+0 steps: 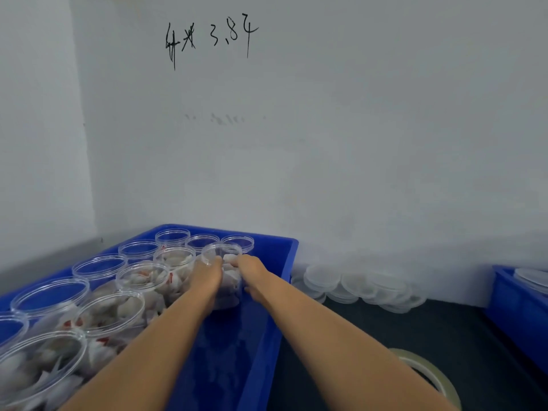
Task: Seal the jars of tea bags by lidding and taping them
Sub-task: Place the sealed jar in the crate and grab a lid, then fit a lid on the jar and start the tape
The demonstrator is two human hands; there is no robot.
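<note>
Nearest us, one tape roll (427, 378) lies untouched on the dark worktop's near edge. In the blue bin (267, 336), our left hand (207, 280) and right hand (252, 277) curl around one filled jar (224, 274) toward the bin's far right side. We judge the task barely begun: roughly eleven jars show, none lidded. Loose lids (355, 287), too overlapped to count, lie at the worktop's far edge.
</note>
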